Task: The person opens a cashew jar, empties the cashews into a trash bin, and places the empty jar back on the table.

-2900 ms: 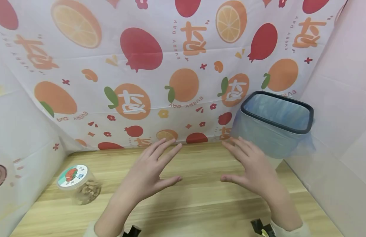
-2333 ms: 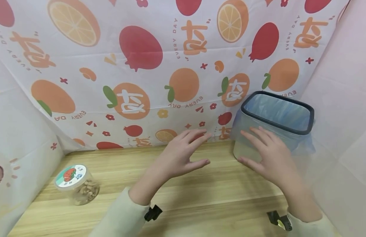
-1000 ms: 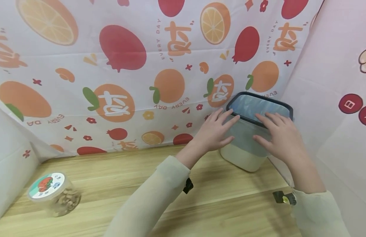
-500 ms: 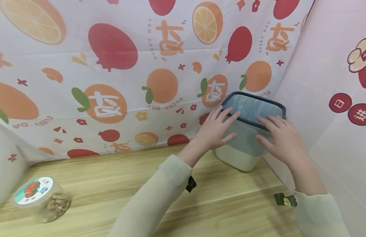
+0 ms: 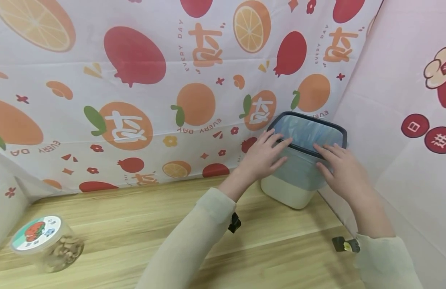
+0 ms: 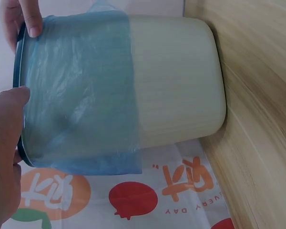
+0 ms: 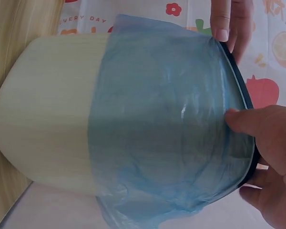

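Note:
A cream trash can stands upright in the far right corner of the table. A thin blue bag lines it, folded down over the outside of its upper half beneath a black rim. My left hand grips the rim's left side, thumb outside and fingers over the edge. On the right side my right hand does likewise; in the right wrist view its thumb presses the bag just below the rim, with the fingers behind. The can's inside bottom is hidden.
A clear jar of nuts or similar pieces, with a printed lid, stands at the left of the wooden table. Fruit-patterned cloth hangs behind, and a pale wall covering borders the right side close to the can.
Both hands have moved right and forward from over the table to the can's rim and now hold it. The view has turned right, so the jar sits further left in it.

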Demonstrator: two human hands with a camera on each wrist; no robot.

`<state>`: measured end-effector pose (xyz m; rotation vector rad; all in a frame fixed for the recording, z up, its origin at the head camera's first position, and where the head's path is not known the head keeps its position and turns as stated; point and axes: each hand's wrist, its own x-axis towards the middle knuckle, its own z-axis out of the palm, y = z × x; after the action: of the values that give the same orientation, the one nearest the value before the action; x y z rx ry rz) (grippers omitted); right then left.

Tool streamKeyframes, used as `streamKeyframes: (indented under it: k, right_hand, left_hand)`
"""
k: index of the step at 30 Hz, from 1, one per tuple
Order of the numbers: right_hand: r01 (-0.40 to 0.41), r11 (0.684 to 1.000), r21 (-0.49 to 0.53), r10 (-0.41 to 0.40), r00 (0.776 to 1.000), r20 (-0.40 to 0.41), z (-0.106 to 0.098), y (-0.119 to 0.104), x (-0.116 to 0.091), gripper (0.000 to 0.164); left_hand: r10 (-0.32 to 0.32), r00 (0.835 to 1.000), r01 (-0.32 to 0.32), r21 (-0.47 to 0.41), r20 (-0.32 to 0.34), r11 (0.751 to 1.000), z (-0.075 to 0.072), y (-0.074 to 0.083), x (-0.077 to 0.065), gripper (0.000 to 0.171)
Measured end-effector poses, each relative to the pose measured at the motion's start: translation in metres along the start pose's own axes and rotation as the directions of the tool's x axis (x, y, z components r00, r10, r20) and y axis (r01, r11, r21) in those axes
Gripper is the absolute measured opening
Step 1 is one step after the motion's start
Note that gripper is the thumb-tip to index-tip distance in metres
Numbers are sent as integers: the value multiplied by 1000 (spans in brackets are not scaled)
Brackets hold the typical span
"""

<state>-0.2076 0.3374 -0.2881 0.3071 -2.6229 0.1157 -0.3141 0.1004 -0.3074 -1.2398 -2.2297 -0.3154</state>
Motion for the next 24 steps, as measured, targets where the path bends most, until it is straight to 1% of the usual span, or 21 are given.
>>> streamKeyframes:
  k: [3,5,8,11,13,17,24]
  right_hand:
    - [12,1000,14,-12,999,-39,3,2,0,50]
    - [29,999,23,-27,997,-69,5,2,1,47]
    - [42,998,35,-39,995,-90,6,1,2,45]
    - [46,998,44,-42,995,-93,5,-1,2,44]
    - [49,998,48,-44,995,-93,5,-3,1,43]
    - [67,996,58,-61,993,-102,8,-3,0,43]
    - [84,994,76,-75,990,-121,11,-4,-3,45]
  left_hand:
    - [34,998,-34,-2,-59,999,1,-2,0,46]
    - [43,996,-44,-13,-78,999,0,-3,0,44]
    - [45,994,-49,-44,-97,998,-1,-5,1,39]
    - [39,994,-47,-76,-101,996,-3,-6,2,35]
    - [36,995,-44,-82,-93,996,-4,-7,2,34]
    - [36,997,-40,-63,-72,997,-4,-9,1,34]
    - [33,996,-37,-43,-87,998,-4,-10,-2,29]
